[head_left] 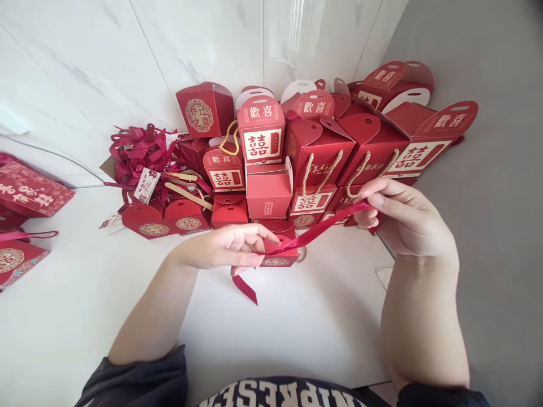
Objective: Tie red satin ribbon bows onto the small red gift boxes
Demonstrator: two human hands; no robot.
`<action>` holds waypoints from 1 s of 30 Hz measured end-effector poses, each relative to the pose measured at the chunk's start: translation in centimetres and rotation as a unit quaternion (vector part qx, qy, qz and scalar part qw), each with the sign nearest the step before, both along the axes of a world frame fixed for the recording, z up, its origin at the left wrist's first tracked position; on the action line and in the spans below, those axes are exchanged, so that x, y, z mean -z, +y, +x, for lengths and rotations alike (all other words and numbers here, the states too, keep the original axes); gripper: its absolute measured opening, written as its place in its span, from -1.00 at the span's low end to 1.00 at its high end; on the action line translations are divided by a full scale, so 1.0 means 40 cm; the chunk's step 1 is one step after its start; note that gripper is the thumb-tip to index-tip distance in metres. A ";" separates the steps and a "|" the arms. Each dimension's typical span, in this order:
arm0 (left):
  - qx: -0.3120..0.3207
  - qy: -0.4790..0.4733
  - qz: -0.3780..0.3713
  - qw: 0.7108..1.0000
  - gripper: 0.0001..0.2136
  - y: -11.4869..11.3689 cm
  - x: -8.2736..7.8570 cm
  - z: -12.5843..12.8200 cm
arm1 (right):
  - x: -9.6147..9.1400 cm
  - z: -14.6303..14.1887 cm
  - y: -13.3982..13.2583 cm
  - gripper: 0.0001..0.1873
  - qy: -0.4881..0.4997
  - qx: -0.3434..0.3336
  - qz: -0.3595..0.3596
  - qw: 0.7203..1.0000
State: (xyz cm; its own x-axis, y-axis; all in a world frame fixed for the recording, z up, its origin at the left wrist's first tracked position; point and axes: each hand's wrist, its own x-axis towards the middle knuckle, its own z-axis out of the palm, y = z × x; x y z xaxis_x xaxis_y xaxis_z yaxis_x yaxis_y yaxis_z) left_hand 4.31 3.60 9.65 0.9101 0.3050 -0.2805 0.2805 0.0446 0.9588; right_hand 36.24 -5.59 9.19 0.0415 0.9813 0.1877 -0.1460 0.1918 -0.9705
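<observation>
A dark red ribbon [316, 230] stretches between my two hands in front of the stacked gift boxes. My left hand [231, 247] pinches it between thumb and fingers, and a loose slanted end hangs below that hand. My right hand [403, 217], held higher and farther right, grips the other part of the ribbon between thumb and index finger. Behind the ribbon, a small red gift box [278, 262] with a gold round emblem stands on the table, partly hidden by my left hand and the ribbon.
Red gift boxes [262, 127], some with gold rope handles, are piled against the tiled wall [203, 39]. A heap of red ribbons [144, 152] lies left of them, near wooden sticks [189, 195]. More red boxes [34, 186] stand at far left. The white table [280, 328] stretches toward me.
</observation>
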 end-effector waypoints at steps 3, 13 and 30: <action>-0.048 0.021 0.047 0.998 -0.66 -0.015 0.006 0.031 | -0.012 -0.022 -0.009 -0.92 -0.041 0.005 -0.019 0.999; -0.098 -0.004 0.180 0.979 -0.70 -0.029 -0.001 0.039 | -0.010 -0.006 -0.013 -0.84 -0.141 0.041 0.000 0.989; -0.093 0.004 0.111 0.989 -0.71 -0.014 0.015 0.049 | -0.008 0.005 -0.011 -0.87 -0.108 -0.012 -0.010 0.994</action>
